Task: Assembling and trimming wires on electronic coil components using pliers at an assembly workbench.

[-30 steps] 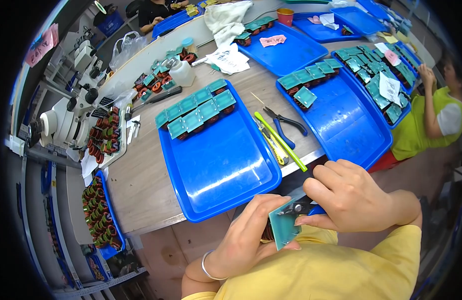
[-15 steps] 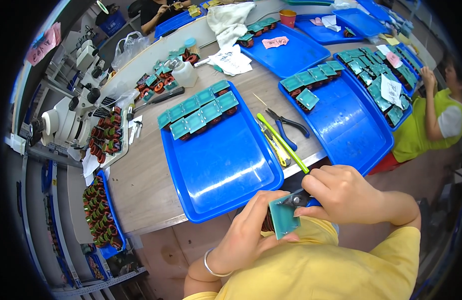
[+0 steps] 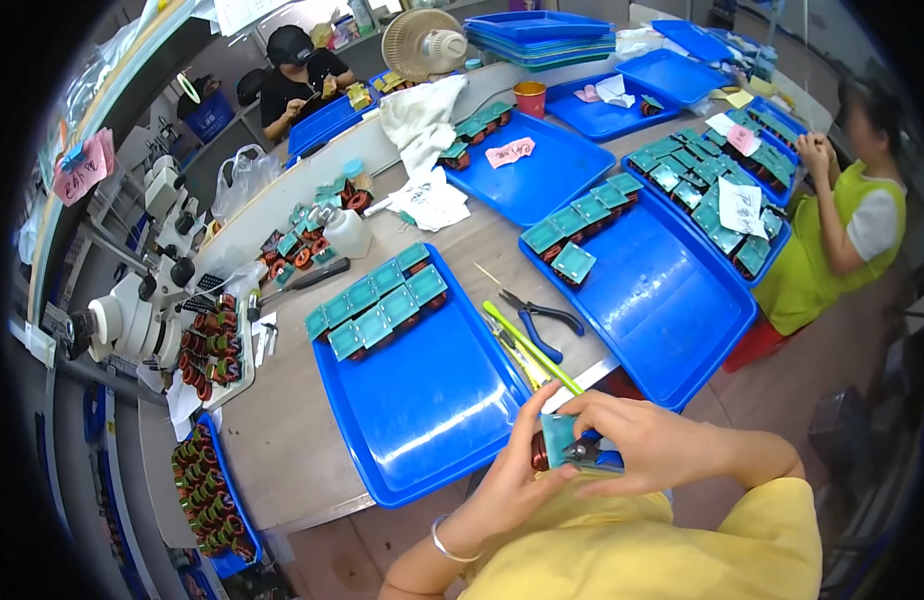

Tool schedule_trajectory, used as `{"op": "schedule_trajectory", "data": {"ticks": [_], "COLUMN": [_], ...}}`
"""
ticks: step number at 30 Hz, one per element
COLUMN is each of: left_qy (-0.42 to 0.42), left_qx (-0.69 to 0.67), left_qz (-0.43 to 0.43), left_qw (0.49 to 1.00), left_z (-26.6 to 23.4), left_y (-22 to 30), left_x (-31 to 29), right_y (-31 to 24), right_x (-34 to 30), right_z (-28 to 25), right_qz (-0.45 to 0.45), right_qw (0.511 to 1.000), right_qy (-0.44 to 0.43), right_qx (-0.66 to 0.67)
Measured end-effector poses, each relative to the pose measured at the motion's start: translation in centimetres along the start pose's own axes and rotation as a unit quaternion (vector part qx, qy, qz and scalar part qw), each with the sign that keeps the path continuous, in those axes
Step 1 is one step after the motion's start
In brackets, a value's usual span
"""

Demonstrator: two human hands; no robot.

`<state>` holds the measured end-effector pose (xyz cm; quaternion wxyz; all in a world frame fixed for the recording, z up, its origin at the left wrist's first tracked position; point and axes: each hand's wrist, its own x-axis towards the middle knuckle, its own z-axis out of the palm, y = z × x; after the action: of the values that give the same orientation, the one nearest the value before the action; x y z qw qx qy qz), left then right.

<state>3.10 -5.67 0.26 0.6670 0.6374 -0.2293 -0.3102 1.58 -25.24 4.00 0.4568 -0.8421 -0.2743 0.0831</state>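
Observation:
A green circuit board [image 3: 557, 436] with a dark red wire coil [image 3: 539, 452] behind it is gripped by my left hand [image 3: 508, 492], fingers on one side and thumb on the other. My right hand [image 3: 654, 440] is closed around blue-handled cutters [image 3: 582, 450], whose dark jaws lie against the board's face. Whether the jaws are closed is too small to tell. Both hands are in front of my body, just off the table edge. On the nearest blue tray [image 3: 422, 430], two rows of similar green boards [image 3: 374, 328] sit at the far end.
Pliers [image 3: 542, 322], a lime-green stick [image 3: 562, 375] and a yellow cutter knife [image 3: 527, 362] lie between the near tray and another blue tray [image 3: 672, 310]. A microscope [image 3: 132, 320] and a tray of coils [image 3: 214, 350] stand left. A person in a lime vest [image 3: 847, 230] sits at right.
The view has tilted upward, so the table and trays appear lower and more of the room's back shows. The board is turned, and the fingers of my right hand now cover more of it.

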Motion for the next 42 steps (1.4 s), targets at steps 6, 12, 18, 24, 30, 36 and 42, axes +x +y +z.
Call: {"op": "schedule_trajectory", "data": {"ticks": [6,12,18,24,30,36,42], "left_qy": [0.107,0.453,0.497,0.495,0.507,0.535,0.328], "left_qx": [0.037,0.333,0.499,0.508,0.482,0.183,0.010], "left_qz": [0.082,0.055,0.025,-0.003,0.026,0.165,0.170], "left_qw": [0.990,0.826,0.709,0.705,0.714,0.808,0.929], "left_z": [-2.5,-13.3,-18.6,-20.3,-21.2,-15.4,-6.7], "left_y": [-0.4,-2.8,-5.4,-5.5,-5.6,-2.7,2.0], "left_x": [1.3,-1.2,-1.7,-0.3,0.5,-2.1,-3.0], "right_y": [3.3,12.5,17.4,16.3,13.8,9.1,3.9], "right_x": [1.0,5.1,7.0,7.3,5.4,2.1,3.7], "right_z": [-2.8,-8.6,-9.4,-9.2,-8.8,-7.1,-2.5], "right_qz": [0.069,0.170,0.208,0.220,0.144,0.013,-0.012], "right_qw": [0.967,0.894,0.919,0.952,0.944,0.963,0.983], "right_qy": [0.242,0.373,0.286,0.215,0.295,0.268,0.154], "right_qx": [-0.044,-0.181,-0.176,-0.017,-0.010,0.039,0.100]}}
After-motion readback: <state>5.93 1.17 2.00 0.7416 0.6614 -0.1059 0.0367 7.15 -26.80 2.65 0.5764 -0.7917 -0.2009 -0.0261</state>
